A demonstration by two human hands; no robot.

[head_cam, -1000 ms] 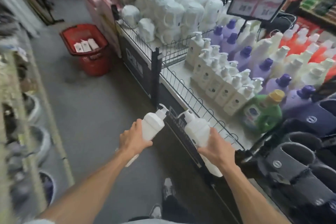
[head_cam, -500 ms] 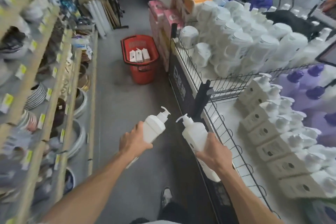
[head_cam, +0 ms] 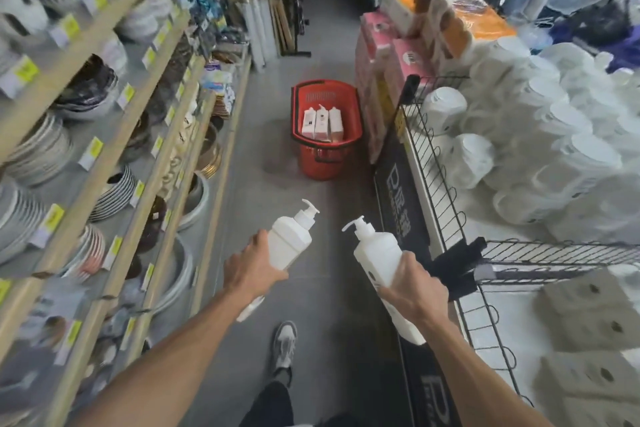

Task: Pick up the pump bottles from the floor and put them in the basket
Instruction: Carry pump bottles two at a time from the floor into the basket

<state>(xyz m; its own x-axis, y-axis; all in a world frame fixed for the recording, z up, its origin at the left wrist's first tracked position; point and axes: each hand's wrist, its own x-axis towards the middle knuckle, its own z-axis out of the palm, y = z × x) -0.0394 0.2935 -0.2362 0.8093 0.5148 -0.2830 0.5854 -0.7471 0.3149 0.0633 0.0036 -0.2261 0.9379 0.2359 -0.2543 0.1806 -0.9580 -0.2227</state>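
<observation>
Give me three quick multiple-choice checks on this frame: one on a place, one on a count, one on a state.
1. Where is the red basket? A. on the floor ahead B. on the wire-railed table C. on a left shelf
2. How many white bottles show inside it? A. one B. three C. five
3. What do the left hand and right hand hold? A. nothing B. plates C. pump bottles, one each
Answers: 1 A, it stands on the floor ahead. 2 B, three lie side by side. 3 C, fingers wrap each bottle.
</observation>
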